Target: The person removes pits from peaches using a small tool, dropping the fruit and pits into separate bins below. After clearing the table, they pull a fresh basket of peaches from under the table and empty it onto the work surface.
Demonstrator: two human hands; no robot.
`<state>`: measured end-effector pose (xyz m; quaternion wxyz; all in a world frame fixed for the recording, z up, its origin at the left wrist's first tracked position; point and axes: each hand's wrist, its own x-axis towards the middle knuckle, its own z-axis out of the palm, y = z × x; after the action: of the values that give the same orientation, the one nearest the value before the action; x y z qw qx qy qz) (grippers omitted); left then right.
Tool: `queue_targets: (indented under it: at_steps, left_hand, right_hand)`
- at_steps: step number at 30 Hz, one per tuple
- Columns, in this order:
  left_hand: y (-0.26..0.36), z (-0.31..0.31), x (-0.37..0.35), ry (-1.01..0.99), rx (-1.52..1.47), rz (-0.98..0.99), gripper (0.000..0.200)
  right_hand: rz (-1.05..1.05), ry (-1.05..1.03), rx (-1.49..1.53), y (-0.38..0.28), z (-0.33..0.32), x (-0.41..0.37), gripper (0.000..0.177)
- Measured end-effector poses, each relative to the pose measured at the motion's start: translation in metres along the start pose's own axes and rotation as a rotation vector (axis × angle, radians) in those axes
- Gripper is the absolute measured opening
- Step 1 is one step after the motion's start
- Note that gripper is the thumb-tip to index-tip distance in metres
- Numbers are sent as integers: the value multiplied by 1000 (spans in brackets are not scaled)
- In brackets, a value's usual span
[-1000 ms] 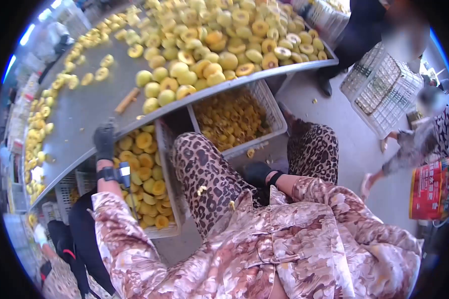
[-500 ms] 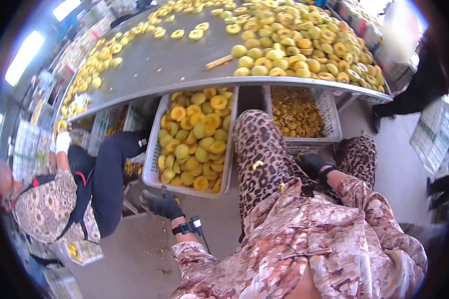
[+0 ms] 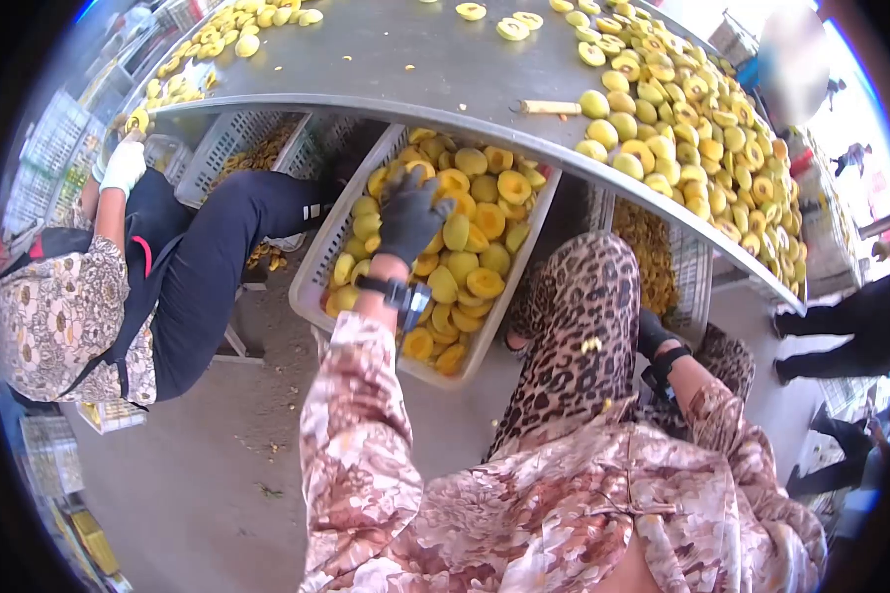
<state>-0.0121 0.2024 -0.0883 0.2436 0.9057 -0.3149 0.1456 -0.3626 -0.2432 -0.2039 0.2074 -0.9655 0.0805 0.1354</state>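
Note:
My left hand (image 3: 410, 219), in a dark glove, lies on top of the halved yellow peaches (image 3: 462, 265) heaped in a white plastic crate (image 3: 311, 287). Its fingers are spread and touch the fruit, with nothing gripped that I can see. Down between my thighs is my right hand (image 3: 653, 334), also gloved in dark fabric. My leopard-print trouser leg (image 3: 574, 316) covers part of it, and its fingers do not show clearly.
Above the crate runs a metal table (image 3: 366, 74) with a raised rim, bearing a pile of peach halves (image 3: 682, 124) and a wooden-handled tool (image 3: 549, 107). Another crate (image 3: 694, 272) holds brownish scraps under it. A white-gloved co-worker (image 3: 79, 316) sits at left; people stand at right.
My left hand has gone from below the crate up and onto the peaches. The view has swung, so the table and crates sit differently. My right hand stays near my lap.

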Motion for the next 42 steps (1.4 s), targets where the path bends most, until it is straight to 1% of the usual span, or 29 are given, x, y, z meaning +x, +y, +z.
queue_targets:
  at_steps: [1,4,5,8,9,11,12,14,16,18,20,23,24,26,27,29,30,31,32,33,36,38,39,41,42]
  left_hand:
    - [-9,28,16,-137,54,-68,57]
    - [-13,64,44,-140,271,34,61]
    - [-8,70,58,-178,256,-26,63]
    - [-23,95,110,-258,149,-75,51]
    - [-37,115,115,-93,91,-65,45]
    - [-42,103,105,-258,66,-24,44]
    - [-40,92,95,-284,74,23,47]
    - [-35,68,77,-334,85,118,55]
    - [3,37,40,-308,242,155,63]
    - [15,40,1,-438,-38,-40,59]
    - [33,22,-36,-360,-151,-162,63]
    - [84,-8,-76,-333,-215,-296,62]
    - [99,-16,-91,-384,-135,-327,60]
    - [129,-28,-116,-464,23,-375,54]
    - [138,-32,-125,-467,67,-417,51]
    - [146,-40,-141,-473,162,-500,44]
    - [143,-41,-153,-426,196,-545,42]
    - [138,-41,-168,-377,231,-589,41]
    - [131,-42,-180,-321,267,-627,39]
    - [129,-56,-176,-383,242,-607,43]
    - [108,-55,-170,-243,226,-620,50]
    - [88,-37,-147,-141,96,-460,64]
    - [92,-26,-127,-84,31,-351,66]
    - [106,-6,-94,-62,-180,-166,72]
    - [117,-8,-74,-235,-196,-154,74]
  right_hand:
    - [-49,-10,-265,-24,-33,1,24]
    - [65,-68,-263,-63,-98,27,23]
    - [7,16,-321,-94,-122,30,16]
    - [-72,124,-242,-81,-130,53,12]
    - [-207,176,-264,-104,-140,62,13]
    - [-372,262,-79,-135,-147,82,14]
    - [-456,316,7,-147,-153,99,15]
    - [-660,374,41,-171,-160,141,20]
    - [-759,396,-121,-191,-162,177,33]
    - [-836,503,-309,-213,-158,205,37]
    - [-843,546,-517,-212,-146,237,40]
    - [-745,455,-847,-164,-83,289,44]
    - [-714,432,-964,-152,-66,300,45]
    - [-707,385,-764,-159,-68,295,48]
    - [-715,354,-442,-178,-88,282,50]
    - [-737,236,-248,-193,-101,256,57]
    - [-742,177,-152,-200,-107,244,61]
    - [-798,161,-98,-203,-112,233,62]
    - [-803,110,-49,-206,-119,224,61]
    - [-806,59,0,-209,-125,215,60]
    - [-623,-124,106,-225,-125,212,52]
    - [-590,-268,152,-239,-138,218,47]
    - [-578,-341,175,-250,-146,222,45]
    - [-549,-499,223,-276,-160,225,40]
    - [-526,-577,244,-285,-163,224,38]
